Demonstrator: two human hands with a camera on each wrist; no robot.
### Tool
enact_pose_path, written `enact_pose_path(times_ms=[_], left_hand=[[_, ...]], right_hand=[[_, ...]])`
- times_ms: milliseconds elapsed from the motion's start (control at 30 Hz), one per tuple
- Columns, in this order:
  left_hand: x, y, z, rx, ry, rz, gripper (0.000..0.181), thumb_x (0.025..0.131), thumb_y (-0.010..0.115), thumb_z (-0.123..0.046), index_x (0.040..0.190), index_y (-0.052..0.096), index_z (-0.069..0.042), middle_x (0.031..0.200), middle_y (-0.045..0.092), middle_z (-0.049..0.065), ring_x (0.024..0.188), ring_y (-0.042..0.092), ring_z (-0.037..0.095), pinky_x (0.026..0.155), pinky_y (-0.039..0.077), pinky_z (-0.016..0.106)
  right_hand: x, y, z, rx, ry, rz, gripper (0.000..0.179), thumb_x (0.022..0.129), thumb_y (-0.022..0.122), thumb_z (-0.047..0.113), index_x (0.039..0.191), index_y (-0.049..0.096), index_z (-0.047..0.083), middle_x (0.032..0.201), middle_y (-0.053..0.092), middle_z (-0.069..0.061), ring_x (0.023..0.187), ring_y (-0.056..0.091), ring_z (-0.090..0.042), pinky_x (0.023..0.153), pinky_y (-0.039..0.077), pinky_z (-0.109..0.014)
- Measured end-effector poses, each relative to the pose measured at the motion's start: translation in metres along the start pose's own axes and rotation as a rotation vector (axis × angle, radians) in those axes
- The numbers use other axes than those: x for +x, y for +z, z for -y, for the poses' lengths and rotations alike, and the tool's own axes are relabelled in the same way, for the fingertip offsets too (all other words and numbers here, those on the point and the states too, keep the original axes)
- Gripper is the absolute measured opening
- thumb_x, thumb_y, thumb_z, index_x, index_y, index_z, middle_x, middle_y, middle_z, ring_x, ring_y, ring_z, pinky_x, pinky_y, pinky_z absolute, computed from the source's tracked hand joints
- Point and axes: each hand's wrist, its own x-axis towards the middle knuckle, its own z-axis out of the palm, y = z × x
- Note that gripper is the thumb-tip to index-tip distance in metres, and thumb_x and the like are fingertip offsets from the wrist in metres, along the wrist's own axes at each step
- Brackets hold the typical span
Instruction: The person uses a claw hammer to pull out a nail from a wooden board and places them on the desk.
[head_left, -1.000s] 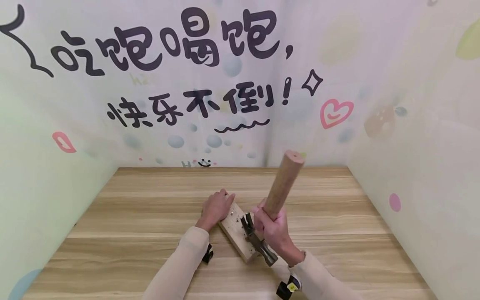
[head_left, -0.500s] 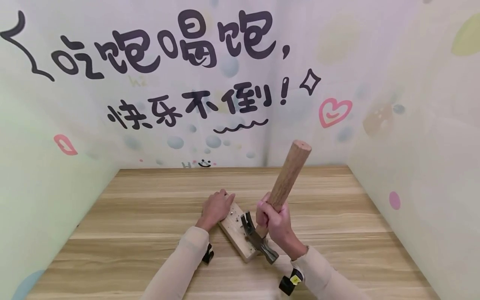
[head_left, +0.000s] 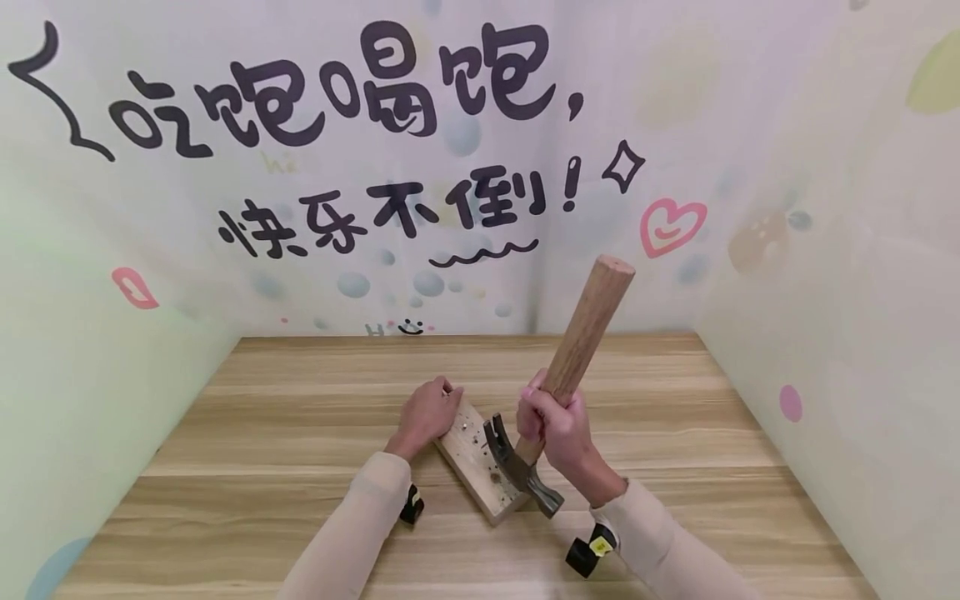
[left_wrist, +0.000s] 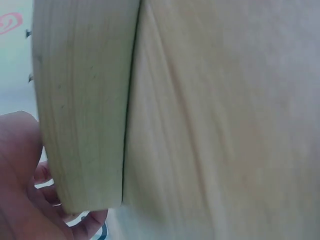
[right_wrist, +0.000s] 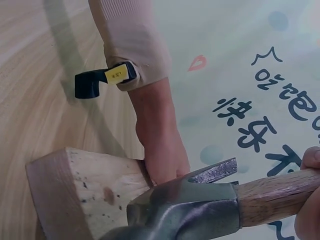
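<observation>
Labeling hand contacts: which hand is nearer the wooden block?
Left. The left hand grips the wooden block at its far end; the right hand is right of it, holding the hammer handle.

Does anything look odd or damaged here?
Two things. The wooden block looks worn: a brown spot and small dark marks dot it, and nail-like bits stick out. Also, the right hand grips the hammer close to its head, leaving most of the handle jutting above, perhaps an unusual hold.
</observation>
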Motion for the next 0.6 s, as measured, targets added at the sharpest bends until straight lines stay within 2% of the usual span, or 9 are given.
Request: enact_pose_path(times_ms=[133, 300, 600], left_hand=[[-0.003, -0.009, 0.002, -0.027, 0.013, -0.061, 0.024, 0.1, 0.057, -0.032, 0.101, 0.066, -0.01, 0.093, 0.067, 0.006, 0.081, 0.061, 0.021, 0.07, 0.05, 0.038], [-0.01, -0.021, 0.003, -0.04, 0.074, -0.121, 0.018, 0.097, 0.06, -0.025, 0.098, 0.068, -0.009, 0.093, 0.066, 0.005, 0.085, 0.061, 0.02, 0.074, 0.05, 0.038], [-0.041, -0.034, -0.012, -0.144, 0.183, -0.078, 0.014, 0.096, 0.06, -0.019, 0.097, 0.07, -0.009, 0.091, 0.066, 0.001, 0.082, 0.059, 0.015, 0.075, 0.05, 0.035]], right_hand=[[0.006, -0.002, 0.006, 0.044, 0.0, 0.011, 0.024, 0.092, 0.037, -0.009, 0.071, 0.04, 0.002, 0.048, 0.027, -0.012, 0.037, 0.022, -0.025, 0.033, 0.018, -0.037], [0.011, -0.001, 0.015, 0.08, 0.033, 0.001, 0.025, 0.092, 0.039, -0.008, 0.074, 0.047, 0.008, 0.049, 0.026, -0.01, 0.038, 0.02, -0.023, 0.034, 0.016, -0.036], [0.012, -0.001, 0.021, 0.111, 0.056, 0.009, 0.026, 0.091, 0.039, -0.008, 0.076, 0.05, 0.01, 0.05, 0.024, -0.009, 0.039, 0.019, -0.023, 0.034, 0.013, -0.036]])
